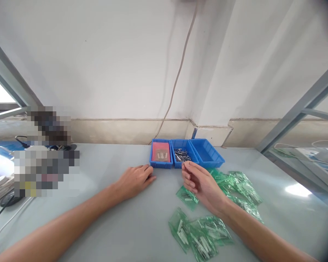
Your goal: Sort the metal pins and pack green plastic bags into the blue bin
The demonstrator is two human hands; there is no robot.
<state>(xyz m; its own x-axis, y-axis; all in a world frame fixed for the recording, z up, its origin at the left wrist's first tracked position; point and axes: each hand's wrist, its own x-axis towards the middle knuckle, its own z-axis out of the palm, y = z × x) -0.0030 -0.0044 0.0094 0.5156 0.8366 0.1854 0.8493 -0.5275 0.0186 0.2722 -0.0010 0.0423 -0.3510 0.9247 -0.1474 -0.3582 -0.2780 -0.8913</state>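
Note:
My left hand [136,179] rests palm down on the grey table, its fingers slightly bent and the thumb apart, holding nothing. Just beyond it stands a blue bin [161,165] with a red sheet and a small clear bag of parts inside. My right hand [200,182] is in front of the middle blue bin [192,149], which holds many small metal pieces [182,154]. Its thumb and index finger are pinched together; whatever is between them is too small to make out. Below that hand lies a green plastic bag [187,196] of small parts.
A third blue bin [207,151] stands at the right end of the row. Several green bags [240,185] lie right of my right hand, and more green bags [200,236] are nearer me. Cables and a dark mouse [12,199] are at left. Metal frames flank the table.

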